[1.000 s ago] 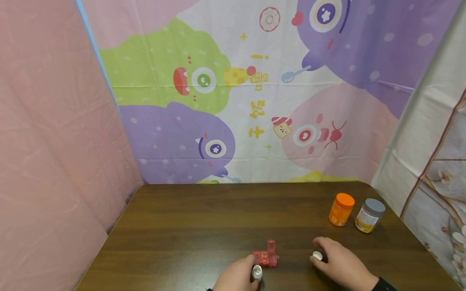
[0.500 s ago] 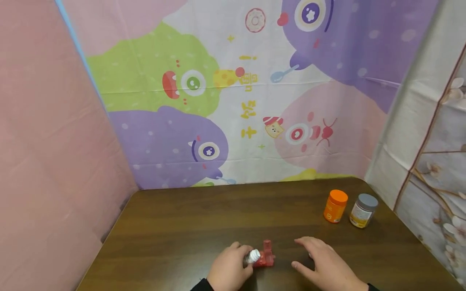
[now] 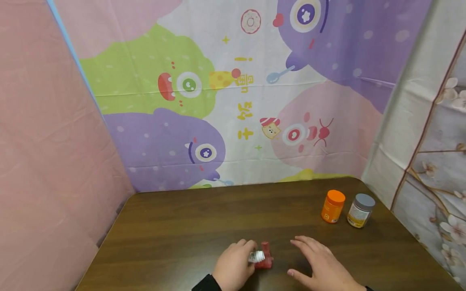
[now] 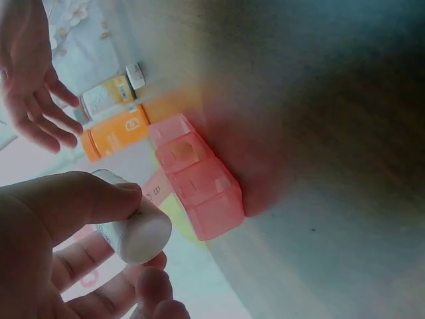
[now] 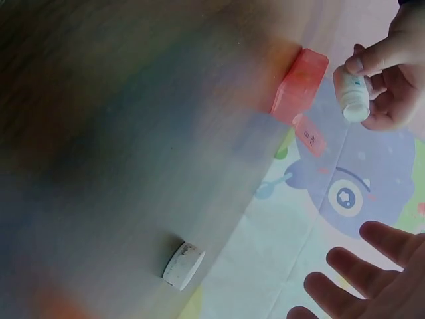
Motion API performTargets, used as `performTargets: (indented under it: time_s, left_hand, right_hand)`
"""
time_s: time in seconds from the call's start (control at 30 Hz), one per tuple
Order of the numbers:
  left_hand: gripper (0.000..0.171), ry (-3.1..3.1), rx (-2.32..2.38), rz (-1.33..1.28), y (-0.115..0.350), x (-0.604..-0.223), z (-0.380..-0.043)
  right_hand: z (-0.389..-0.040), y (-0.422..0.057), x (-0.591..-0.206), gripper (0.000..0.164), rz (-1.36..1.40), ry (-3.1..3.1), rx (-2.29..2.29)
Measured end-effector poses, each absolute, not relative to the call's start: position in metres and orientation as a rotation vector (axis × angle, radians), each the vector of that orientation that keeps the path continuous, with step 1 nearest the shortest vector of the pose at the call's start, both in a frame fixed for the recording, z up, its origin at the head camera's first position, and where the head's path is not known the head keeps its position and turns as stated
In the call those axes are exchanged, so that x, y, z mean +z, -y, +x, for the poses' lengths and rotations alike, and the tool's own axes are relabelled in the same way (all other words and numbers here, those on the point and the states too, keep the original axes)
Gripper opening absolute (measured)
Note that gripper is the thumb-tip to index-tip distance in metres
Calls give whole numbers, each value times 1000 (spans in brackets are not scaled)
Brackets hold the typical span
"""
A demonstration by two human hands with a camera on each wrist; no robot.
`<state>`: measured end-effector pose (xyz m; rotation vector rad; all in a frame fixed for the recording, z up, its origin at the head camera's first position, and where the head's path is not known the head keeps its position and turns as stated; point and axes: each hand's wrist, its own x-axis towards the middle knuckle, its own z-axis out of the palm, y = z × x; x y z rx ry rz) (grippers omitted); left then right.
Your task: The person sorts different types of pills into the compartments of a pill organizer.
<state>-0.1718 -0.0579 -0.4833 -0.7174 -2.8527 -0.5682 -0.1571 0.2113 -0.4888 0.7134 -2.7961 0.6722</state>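
My left hand [image 3: 234, 264] grips a small white bottle [image 3: 256, 256] between thumb and fingers. The bottle is tipped over, with its uncapped mouth towards the right, above or beside a red pill box [image 3: 264, 262]. One lid [image 5: 310, 135] of the pill box stands up. In the left wrist view the bottle's base faces the camera, and a pale round shape shows inside one compartment [image 4: 184, 153]. My right hand [image 3: 324, 264] hovers to the right, fingers spread and holding nothing. A white cap [image 5: 184, 266] lies on the table near it; the head view hides this cap.
An orange jar [image 3: 333, 206] and a grey-lidded jar [image 3: 361, 210] stand at the table's back right. Behind the brown table [image 3: 204, 214] hangs a cartoon-printed cloth [image 3: 251, 161], with a pink cloth [image 3: 54, 161] on the left.
My left hand has raised the bottle and tipped it from upright towards the pill box. My right hand has come off the white cap and moved left, its fingers spreading. The head view has shifted slightly.
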Motion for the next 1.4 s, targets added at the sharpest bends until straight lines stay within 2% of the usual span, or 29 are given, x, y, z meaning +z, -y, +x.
performTargets:
  time_s: [0.6, 1.4]
  left_hand:
    - [36, 2848, -408, -722, 50, -484, -177]
    - [30, 2795, -354, -736, 47, -487, -178]
  right_hand:
    - [-157, -213, -493, 65, 738, 2794, 652]
    - [-155, -214, -491, 67, 736, 2827, 664]
